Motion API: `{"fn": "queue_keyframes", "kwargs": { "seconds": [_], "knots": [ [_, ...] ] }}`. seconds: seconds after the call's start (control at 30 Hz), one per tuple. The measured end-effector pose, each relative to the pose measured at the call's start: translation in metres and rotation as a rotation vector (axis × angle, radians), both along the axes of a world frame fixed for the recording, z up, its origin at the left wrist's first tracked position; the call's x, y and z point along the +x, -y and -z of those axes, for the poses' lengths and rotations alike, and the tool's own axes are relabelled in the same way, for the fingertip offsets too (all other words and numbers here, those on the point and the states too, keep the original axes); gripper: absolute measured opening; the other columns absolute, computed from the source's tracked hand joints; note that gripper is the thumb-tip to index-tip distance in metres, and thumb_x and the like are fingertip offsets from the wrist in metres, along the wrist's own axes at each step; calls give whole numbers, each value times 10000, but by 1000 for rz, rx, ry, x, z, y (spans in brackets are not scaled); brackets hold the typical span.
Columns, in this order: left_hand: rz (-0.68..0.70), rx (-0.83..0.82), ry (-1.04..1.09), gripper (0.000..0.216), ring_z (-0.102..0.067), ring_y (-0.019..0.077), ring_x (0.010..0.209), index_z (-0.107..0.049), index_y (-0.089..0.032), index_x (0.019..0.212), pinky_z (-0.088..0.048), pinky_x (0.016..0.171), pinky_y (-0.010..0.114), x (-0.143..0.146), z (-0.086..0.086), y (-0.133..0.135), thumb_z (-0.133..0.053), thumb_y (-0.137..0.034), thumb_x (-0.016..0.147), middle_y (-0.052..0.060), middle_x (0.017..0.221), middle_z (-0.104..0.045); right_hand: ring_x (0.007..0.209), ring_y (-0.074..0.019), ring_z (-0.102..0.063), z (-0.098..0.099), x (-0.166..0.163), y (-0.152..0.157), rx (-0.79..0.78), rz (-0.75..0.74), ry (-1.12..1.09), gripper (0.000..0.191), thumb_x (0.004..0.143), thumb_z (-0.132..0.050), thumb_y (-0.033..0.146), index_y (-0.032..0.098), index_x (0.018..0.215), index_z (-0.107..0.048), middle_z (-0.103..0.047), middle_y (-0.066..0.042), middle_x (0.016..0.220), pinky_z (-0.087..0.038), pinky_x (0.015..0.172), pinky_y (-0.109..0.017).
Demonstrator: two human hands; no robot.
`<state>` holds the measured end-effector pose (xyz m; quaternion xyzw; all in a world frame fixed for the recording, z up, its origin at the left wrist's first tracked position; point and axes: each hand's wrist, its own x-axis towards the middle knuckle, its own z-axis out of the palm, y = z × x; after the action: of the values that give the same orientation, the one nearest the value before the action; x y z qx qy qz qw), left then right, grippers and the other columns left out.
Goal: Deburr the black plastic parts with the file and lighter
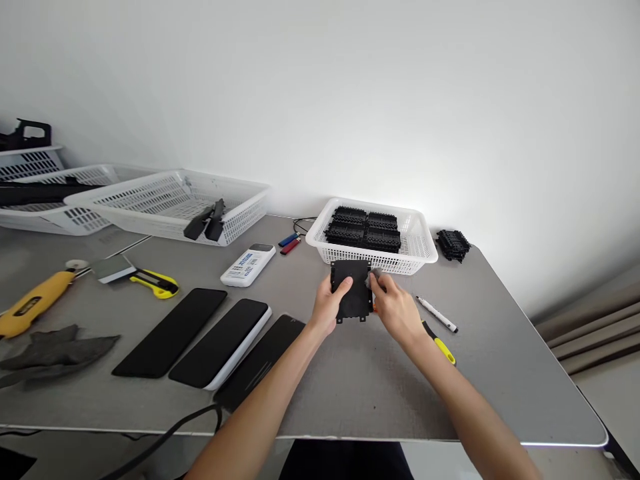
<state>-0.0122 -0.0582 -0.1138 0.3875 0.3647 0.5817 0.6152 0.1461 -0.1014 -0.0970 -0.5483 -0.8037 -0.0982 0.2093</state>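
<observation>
Both hands hold a flat black square plastic part (353, 287) just above the grey table (360, 387), in front of a white basket. My left hand (329, 308) grips its left edge with the thumb on top. Closed on the right edge is my right hand (395, 307), fingers pinched. The white basket (419, 248) behind holds several black ribbed parts (364, 227) packed side by side. One more black ribbed part (453, 244) lies on the table right of the basket.
Three dark phones (220, 341) lie in a row at left. A white remote (249, 264), two lighters (290, 243), yellow utility knives (155, 283), grey gloves (55, 350), a white marker (437, 314) and a yellow-handled tool (443, 347) are nearby. More white baskets (165, 200) stand at back left.
</observation>
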Motion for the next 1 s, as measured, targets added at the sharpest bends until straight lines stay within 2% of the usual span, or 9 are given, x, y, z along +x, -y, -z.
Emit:
{"fn": "queue_keyframes", "kwargs": {
  "seconds": [0.1, 0.2, 0.3, 0.37, 0.47, 0.67, 0.87, 1.0],
  "knots": [
    [-46, 10, 26, 550, -690, 341, 1101, -698, -170, 1061, -556, 964, 463, -2, -1, -2, -856, -503, 653, 132, 1140, -747, 780, -212, -616, 4, 4, 23, -60, -111, -9, 464, 912, -432, 35, 129, 1331, -607, -621, -115, 990, -560, 672, -347],
    [-59, 33, 15, 526, -678, 335, 1126, -703, -186, 1083, -547, 972, 454, -1, 1, -2, -839, -498, 682, 124, 1166, -739, 795, -186, -632, -5, 18, 37, -102, -188, -262, 391, 917, -440, 59, 169, 1176, -712, -628, -85, 945, -563, 698, -326],
    [-13, 55, -30, 520, -674, 329, 1128, -700, -196, 1130, -542, 969, 446, 2, 6, 0, -819, -490, 717, 121, 1192, -730, 827, -178, -644, -24, 34, 31, 21, -51, -571, 376, 967, -445, 153, 202, 1244, -695, -645, -94, 1020, -565, 725, -330],
    [24, 74, -67, 523, -665, 328, 1142, -693, -198, 1158, -531, 976, 441, 4, 9, 1, -789, -510, 749, 121, 1190, -730, 845, -186, -643, -36, 37, 18, 122, 3, -628, 374, 991, -435, 208, 208, 1264, -689, -643, -96, 1008, -562, 740, -341],
    [56, 130, -116, 517, -632, 321, 1199, -691, -202, 1187, -484, 1031, 424, 5, 13, 2, -698, -568, 821, 117, 1215, -720, 892, -198, -643, -40, 29, -4, 139, -62, -549, 378, 990, -428, 193, 215, 1253, -699, -637, -101, 1024, -560, 767, -346],
    [18, 199, -172, 466, -610, 302, 1216, -699, -204, 1173, -449, 1046, 385, 4, 15, 1, -636, -558, 877, 103, 1218, -710, 980, -244, -592, -28, 4, -22, 77, -125, -210, 488, 925, -380, 31, 197, 1269, -683, -612, -124, 1039, -567, 827, -399],
    [-71, 142, -118, 487, -634, 294, 1131, -724, -198, 995, -487, 976, 374, 3, 20, -5, -632, -647, 833, 81, 1020, -734, 880, -211, -571, -22, -1, 5, -50, -286, -42, 401, 928, -428, 39, 157, 1211, -686, -618, -100, 970, -540, 744, -338],
    [-123, 151, -177, 463, -612, 284, 1178, -720, -224, 989, -463, 1010, 359, 0, 25, -9, -616, -651, 844, 66, 1045, -730, 828, -190, -599, -13, 1, 32, -161, -356, -70, 377, 889, -463, 21, 172, 1113, -726, -622, -72, 913, -526, 702, -314]
  ]
}}
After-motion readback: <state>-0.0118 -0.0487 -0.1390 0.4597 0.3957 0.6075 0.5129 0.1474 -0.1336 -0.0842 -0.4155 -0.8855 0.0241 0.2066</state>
